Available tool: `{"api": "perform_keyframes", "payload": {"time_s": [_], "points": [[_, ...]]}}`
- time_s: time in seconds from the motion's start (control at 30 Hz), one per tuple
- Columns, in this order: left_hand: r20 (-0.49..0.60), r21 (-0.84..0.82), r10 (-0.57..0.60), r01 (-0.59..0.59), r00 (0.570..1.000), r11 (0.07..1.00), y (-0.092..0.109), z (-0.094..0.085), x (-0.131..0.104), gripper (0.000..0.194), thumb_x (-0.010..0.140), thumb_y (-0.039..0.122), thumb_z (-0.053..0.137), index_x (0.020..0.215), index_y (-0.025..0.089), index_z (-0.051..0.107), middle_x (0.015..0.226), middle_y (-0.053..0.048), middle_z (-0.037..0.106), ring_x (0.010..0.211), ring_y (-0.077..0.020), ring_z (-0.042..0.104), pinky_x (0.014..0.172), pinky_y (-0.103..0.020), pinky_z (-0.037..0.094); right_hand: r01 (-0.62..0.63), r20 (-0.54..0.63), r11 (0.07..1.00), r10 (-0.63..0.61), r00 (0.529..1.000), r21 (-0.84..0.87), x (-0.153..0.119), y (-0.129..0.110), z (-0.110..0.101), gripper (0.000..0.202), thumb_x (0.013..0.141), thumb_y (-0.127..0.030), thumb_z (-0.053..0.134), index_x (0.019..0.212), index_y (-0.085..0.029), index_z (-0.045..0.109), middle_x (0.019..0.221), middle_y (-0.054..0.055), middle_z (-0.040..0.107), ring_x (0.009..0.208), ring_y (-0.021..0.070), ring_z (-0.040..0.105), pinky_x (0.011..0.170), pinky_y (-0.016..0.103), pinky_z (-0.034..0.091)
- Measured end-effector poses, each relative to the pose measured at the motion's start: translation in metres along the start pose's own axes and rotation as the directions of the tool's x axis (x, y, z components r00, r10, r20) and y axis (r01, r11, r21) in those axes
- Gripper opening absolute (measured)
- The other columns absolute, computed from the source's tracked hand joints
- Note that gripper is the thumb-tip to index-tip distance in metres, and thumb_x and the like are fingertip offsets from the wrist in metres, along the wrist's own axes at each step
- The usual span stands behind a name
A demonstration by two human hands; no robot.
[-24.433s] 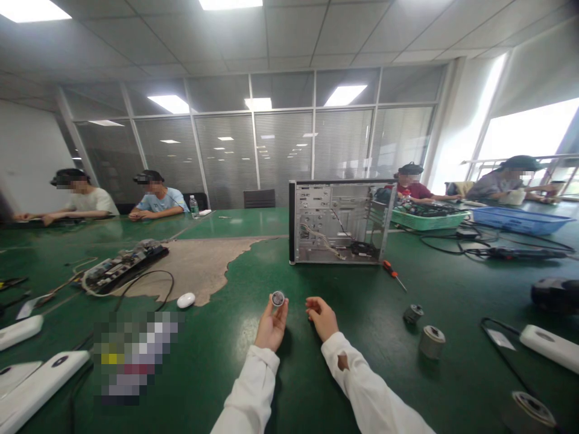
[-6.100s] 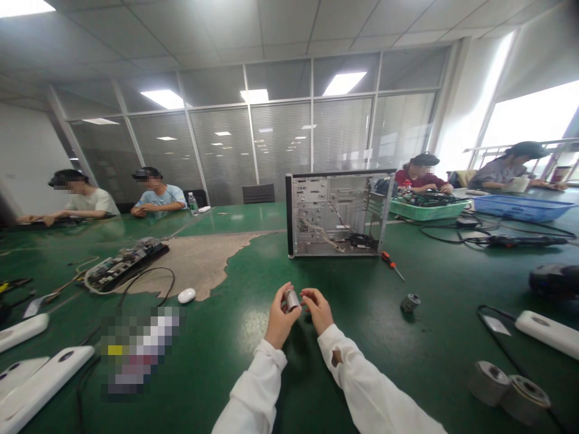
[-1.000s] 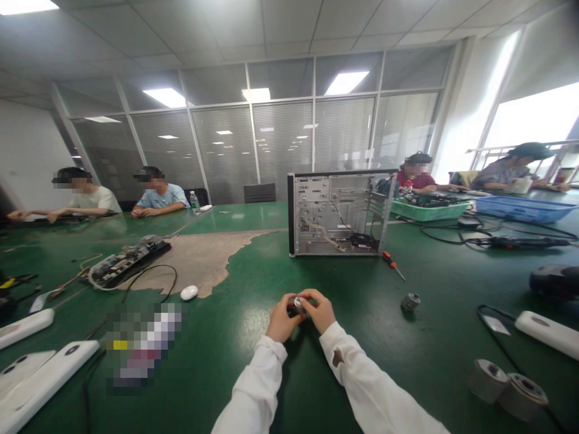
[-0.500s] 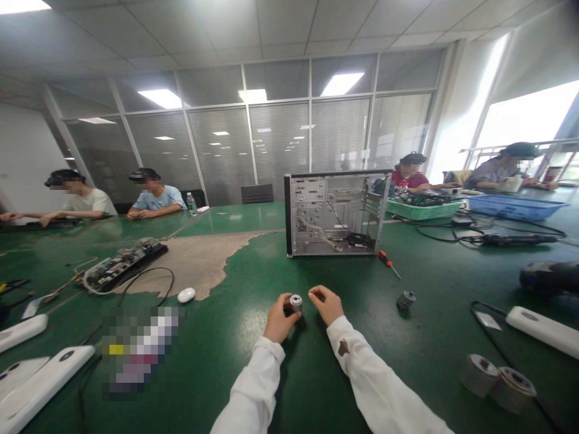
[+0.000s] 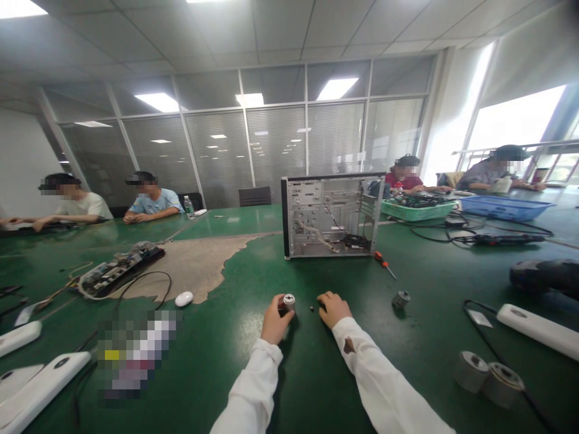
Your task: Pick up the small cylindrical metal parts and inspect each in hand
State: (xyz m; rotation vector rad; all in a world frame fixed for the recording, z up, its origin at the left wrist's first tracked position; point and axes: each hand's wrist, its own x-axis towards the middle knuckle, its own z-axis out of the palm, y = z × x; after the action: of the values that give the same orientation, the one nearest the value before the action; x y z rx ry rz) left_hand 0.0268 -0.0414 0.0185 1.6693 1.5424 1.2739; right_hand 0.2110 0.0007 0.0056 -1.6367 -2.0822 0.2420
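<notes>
My left hand (image 5: 275,320) is closed around a small cylindrical metal motor (image 5: 289,301), which stands upright at the table top with its round end facing up. Just to its right, a tiny dark piece (image 5: 312,308) lies on the green table (image 5: 316,386); its kind is too small to make out. My right hand (image 5: 335,310) rests on the table beside that piece, fingers loosely bent and apart, with nothing seen in them. Farther right sits a similar small motor (image 5: 401,299).
An open computer case (image 5: 332,217) stands ahead, with an orange-handled screwdriver (image 5: 384,264) at its right. Two larger metal cylinders (image 5: 471,371) are at the near right. Circuit parts (image 5: 122,268) and a white oval object (image 5: 184,299) lie left. Green (image 5: 418,211) and blue baskets (image 5: 506,207) stand behind.
My right hand has moved right and opened from a pinch. The tiny dark piece now shows on the table between my hands. My left hand still holds the motor.
</notes>
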Motion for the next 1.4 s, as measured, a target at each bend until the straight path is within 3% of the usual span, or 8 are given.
{"api": "perform_keyframes", "payload": {"time_s": [0.23, 0.7, 0.83, 0.93, 1.03, 1.23, 1.4], "points": [[-0.003, -0.026, -0.012, 0.012, 1.000, 1.000, -0.001, 0.000, 0.000, 0.037, 0.062, 0.015, 0.058, 0.097, 0.017, 0.049, 0.096, -0.006, 0.062, 0.085, -0.0166, 0.057, 0.080, -0.031, 0.040, -0.056, 0.028, 0.996, 0.058, 0.998, -0.072, 0.002, 0.005, -0.001, 0.027, 0.067, -0.015, 0.044, 0.090, -0.023, 0.057, 0.095, 0.005, 0.054, 0.090, 0.0191, 0.045, 0.066, 0.028, 0.029], [-0.012, -0.063, -0.003, 0.002, 1.000, 0.998, -0.004, 0.002, 0.001, 0.036, 0.061, 0.014, 0.058, 0.096, 0.017, 0.050, 0.095, -0.006, 0.061, 0.087, -0.0173, 0.056, 0.080, -0.030, 0.039, -0.019, 0.049, 0.997, 0.022, 0.999, -0.074, 0.001, -0.002, 0.000, 0.028, 0.067, -0.013, 0.044, 0.088, -0.024, 0.057, 0.092, 0.003, 0.054, 0.088, 0.0173, 0.045, 0.065, 0.026, 0.030], [-0.001, -0.059, -0.001, 0.001, 1.000, 0.998, -0.004, 0.002, 0.002, 0.041, 0.058, 0.003, 0.054, 0.096, 0.017, 0.050, 0.094, -0.006, 0.061, 0.085, -0.0160, 0.056, 0.080, -0.029, 0.040, -0.005, 0.006, 0.998, 0.005, 1.000, -0.058, 0.000, -0.003, -0.003, 0.030, 0.066, -0.011, 0.043, 0.090, -0.023, 0.057, 0.094, 0.005, 0.054, 0.089, 0.0183, 0.046, 0.068, 0.028, 0.033], [0.004, -0.064, -0.009, 0.009, 1.000, 0.998, -0.004, 0.002, 0.002, 0.047, 0.054, -0.007, 0.046, 0.095, 0.017, 0.051, 0.094, -0.005, 0.062, 0.084, -0.0143, 0.056, 0.080, -0.027, 0.039, 0.086, -0.164, 0.996, -0.083, 0.983, 0.011, -0.002, -0.008, -0.009, 0.035, 0.066, -0.008, 0.041, 0.097, -0.020, 0.054, 0.097, 0.006, 0.053, 0.091, 0.0187, 0.046, 0.074, 0.030, 0.034], [0.010, -0.085, -0.018, 0.019, 1.000, 0.996, -0.005, 0.002, 0.003, 0.049, 0.053, -0.008, 0.041, 0.093, 0.017, 0.051, 0.089, -0.004, 0.063, 0.080, -0.0131, 0.058, 0.078, -0.026, 0.041, 0.266, -0.280, 0.956, -0.224, 0.933, 0.121, -0.008, -0.020, -0.014, 0.035, 0.069, -0.010, 0.040, 0.102, -0.018, 0.051, 0.095, 0.007, 0.053, 0.088, 0.0179, 0.047, 0.077, 0.031, 0.037], [0.079, -0.154, 0.023, -0.011, 0.997, 0.988, -0.006, 0.005, 0.002, 0.042, 0.055, -0.005, 0.040, 0.088, 0.017, 0.053, 0.074, -0.001, 0.065, 0.073, -0.0126, 0.060, 0.071, -0.023, 0.044, 0.488, -0.182, 0.844, -0.456, 0.871, 0.224, -0.024, -0.046, -0.011, 0.041, 0.071, -0.022, 0.047, 0.112, -0.022, 0.045, 0.102, 0.007, 0.051, 0.094, 0.0182, 0.045, 0.081, 0.032, 0.039], [0.122, -0.199, -0.007, 0.032, 0.993, 0.980, -0.007, 0.006, 0.001, 0.036, 0.058, 0.001, 0.041, 0.088, 0.017, 0.052, 0.067, 0.000, 0.063, 0.063, -0.0122, 0.060, 0.064, -0.023, 0.046, 0.476, -0.140, 0.858, -0.456, 0.879, 0.192, -0.032, -0.053, -0.016, 0.030, 0.069, -0.019, 0.048, 0.099, -0.022, 0.052, 0.091, 0.005, 0.054, 0.087, 0.0173, 0.046, 0.076, 0.030, 0.040]]}}
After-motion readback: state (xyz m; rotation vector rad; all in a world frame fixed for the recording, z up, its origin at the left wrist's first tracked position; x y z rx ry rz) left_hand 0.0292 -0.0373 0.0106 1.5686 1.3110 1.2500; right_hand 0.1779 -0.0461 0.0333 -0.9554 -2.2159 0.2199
